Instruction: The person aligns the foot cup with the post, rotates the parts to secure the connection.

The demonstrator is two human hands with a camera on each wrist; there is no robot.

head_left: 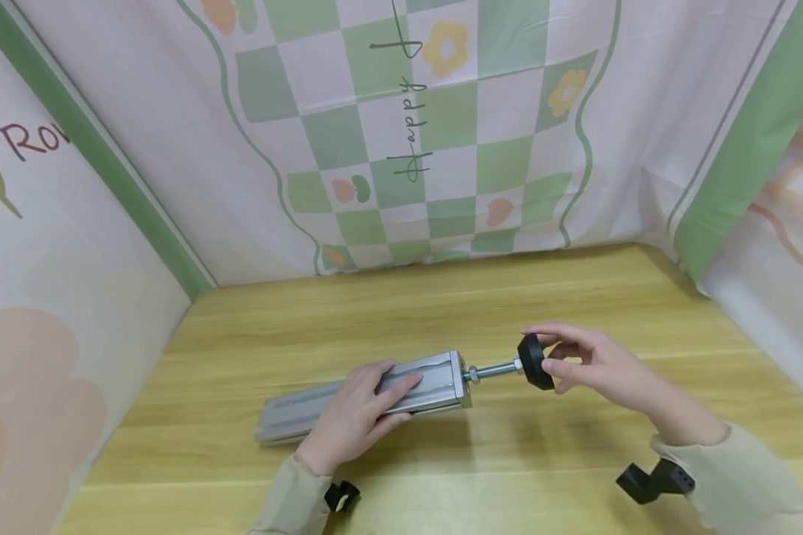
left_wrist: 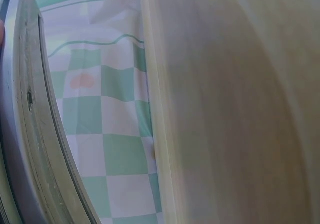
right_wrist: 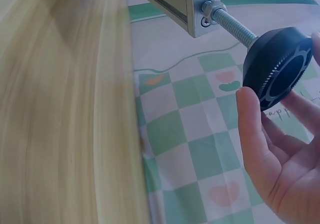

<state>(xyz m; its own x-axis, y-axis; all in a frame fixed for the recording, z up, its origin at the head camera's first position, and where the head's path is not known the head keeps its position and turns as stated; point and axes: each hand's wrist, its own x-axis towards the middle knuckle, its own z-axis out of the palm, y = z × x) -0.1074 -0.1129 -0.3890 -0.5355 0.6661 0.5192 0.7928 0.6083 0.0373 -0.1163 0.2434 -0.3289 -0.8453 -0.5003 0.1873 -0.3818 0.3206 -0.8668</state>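
A silver aluminium profile (head_left: 435, 375) lies lengthwise across the head view, its right end off the table, with a shadow below. My left hand (head_left: 358, 409) grips it near the middle, fingers over the top face and thumb along the near side. In the left wrist view the profile (left_wrist: 35, 114) fills the left edge. A threaded rod (head_left: 495, 371) with a hex nut (head_left: 472, 374) sticks out of its end plate. At the rod's tip sits a black round levelling foot (right_wrist: 275, 64), its ribbed hollow underside facing outward. My right hand (head_left: 592, 364) holds the foot's rim between thumb and fingers.
The wood-grain table (head_left: 241, 490) runs back to a checkered cloth (head_left: 401, 148) hanging behind it. Printed cloth walls stand at left (head_left: 73, 334) and right (head_left: 776, 297). A black wrist mount (head_left: 656, 481) juts from under the right sleeve.
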